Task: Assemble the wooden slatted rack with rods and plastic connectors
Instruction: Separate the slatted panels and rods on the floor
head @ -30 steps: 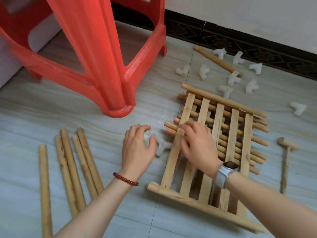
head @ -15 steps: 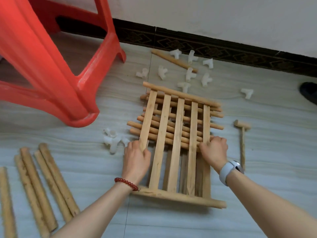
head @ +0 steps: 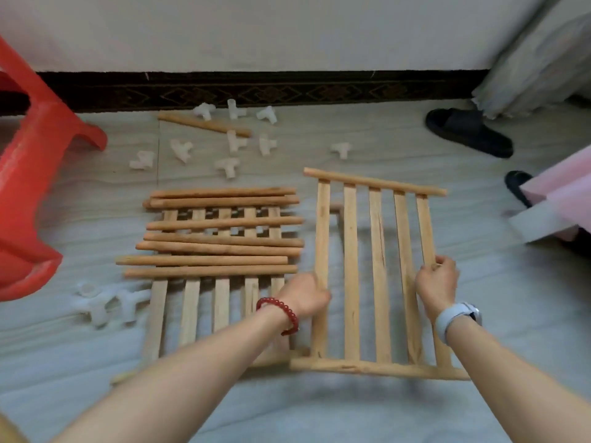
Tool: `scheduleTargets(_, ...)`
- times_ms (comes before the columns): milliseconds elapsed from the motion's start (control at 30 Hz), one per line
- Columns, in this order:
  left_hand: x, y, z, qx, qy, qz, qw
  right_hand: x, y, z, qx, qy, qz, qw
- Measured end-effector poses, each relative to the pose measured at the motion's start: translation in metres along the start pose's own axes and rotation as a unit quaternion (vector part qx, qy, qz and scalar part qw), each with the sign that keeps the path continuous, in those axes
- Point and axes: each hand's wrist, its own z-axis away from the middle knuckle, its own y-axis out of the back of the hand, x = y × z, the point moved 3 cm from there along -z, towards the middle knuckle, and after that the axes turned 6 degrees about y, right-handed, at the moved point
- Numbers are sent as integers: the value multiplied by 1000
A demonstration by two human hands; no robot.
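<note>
I hold a wooden slatted panel (head: pixel 379 276) above the floor, right of centre. My left hand (head: pixel 305 294) grips its leftmost slat and my right hand (head: pixel 436 284) grips its rightmost slat. A second slatted panel (head: pixel 192 302) lies flat on the floor to the left, with several wooden rods (head: pixel 220 247) lying across it. White plastic connectors (head: pixel 236 142) are scattered on the floor behind, beside a single rod (head: pixel 203 124). More connectors (head: pixel 102 303) lie left of the flat panel.
A red plastic stool (head: pixel 28 187) stands at the left. Black slippers (head: pixel 468 131) lie at the back right near a curtain (head: pixel 540 55). A pink and white object (head: pixel 556 206) sits at the right edge. The wall with a dark skirting (head: pixel 256 89) runs behind.
Both hands lifted the top slatted panel off the stack and carried it to the right. The rods and lower panel stayed on the floor. The view swung right.
</note>
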Motion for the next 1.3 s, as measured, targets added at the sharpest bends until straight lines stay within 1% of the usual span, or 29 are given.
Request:
scheduleTargets(100, 18, -59, -16, -57, 21, 10, 998, 66, 25, -11, 2, -68, 44, 997)
scheduleTargets(200, 21, -102, -27, -94, 39, -22, 995, 108, 36, -12, -2, -115, 93, 989)
scheduleTargets(267, 19, -119, -31, -93, 27, -58, 994, 120, 37, -13, -1, -128, 129, 983)
scheduleTargets(333, 22, -117, -28, -58, -4, -123, 991, 117, 35, -14, 12, -125, 163, 978)
scheduleTargets(400, 28, -101, -22, 1, -55, -201, 978, 99, 27, -15, 25, -92, 178, 979)
scheduleTargets(433, 28, -87, -19, 37, -91, -222, 970, 85, 19, -15, 21, -52, 173, 983)
scheduleTargets(500, 22, -49, -17, 112, -169, -245, 948, 46, -8, -10, -19, 75, 151, 985)
scheduleTargets(533, 14, -28, -19, 145, -192, -253, 937, 23, -25, -4, -52, 148, 139, 978)
scheduleTargets(567, 4, -6, -21, 171, -198, -270, 926, -2, -43, 4, -87, 223, 128, 962)
scheduleTargets(633, -24, 34, -26, 191, -161, -327, 911, -53, -81, 24, -148, 363, 115, 913)
scheduleTargets(667, -42, 53, -28, 183, -122, -361, 906, -79, -102, 36, -176, 420, 111, 883)
scheduleTargets(733, -76, 82, -32, 149, -47, -413, 897, -123, -139, 54, -244, 483, 137, 830)
scheduleTargets(800, -103, 101, -35, 144, 4, -424, 894, -152, -172, 64, -286, 500, 193, 794)
scheduleTargets(833, -115, 109, -36, 150, 23, -410, 900, -163, -186, 67, -300, 498, 225, 782)
scheduleTargets(867, -122, 114, -38, 157, 37, -390, 907, -170, -196, 69, -304, 497, 256, 771)
scheduleTargets(900, -127, 117, -40, 161, 44, -377, 911, -174, -202, 72, -292, 506, 286, 760)
scheduleTargets(967, -129, 121, -45, 163, 33, -380, 910, -179, -202, 78, -241, 550, 325, 731)
scheduleTargets(1000, -129, 123, -47, 161, 23, -386, 908, -180, -203, 80, -234, 570, 317, 721)
scheduleTargets(1033, -129, 125, -49, 159, 12, -396, 904, -180, -202, 82, -247, 578, 293, 720)
scheduleTargets(1100, -128, 128, -54, 150, -9, -421, 895, -178, -197, 85, -321, 563, 233, 725)
scheduleTargets(1133, -128, 129, -57, 145, -18, -426, 893, -175, -195, 88, -360, 557, 228, 713)
scheduleTargets(1167, -127, 131, -58, 139, -28, -426, 894, -171, -192, 92, -384, 565, 243, 689)
scheduleTargets(1233, -125, 134, -59, 132, -50, -423, 895, -162, -187, 99, -390, 594, 299, 637)
scheduleTargets(1267, -124, 134, -58, 130, -62, -422, 895, -159, -186, 102, -386, 601, 325, 620)
scheduleTargets(1300, -122, 133, -58, 128, -75, -422, 894, -157, -185, 103, -386, 597, 340, 616)
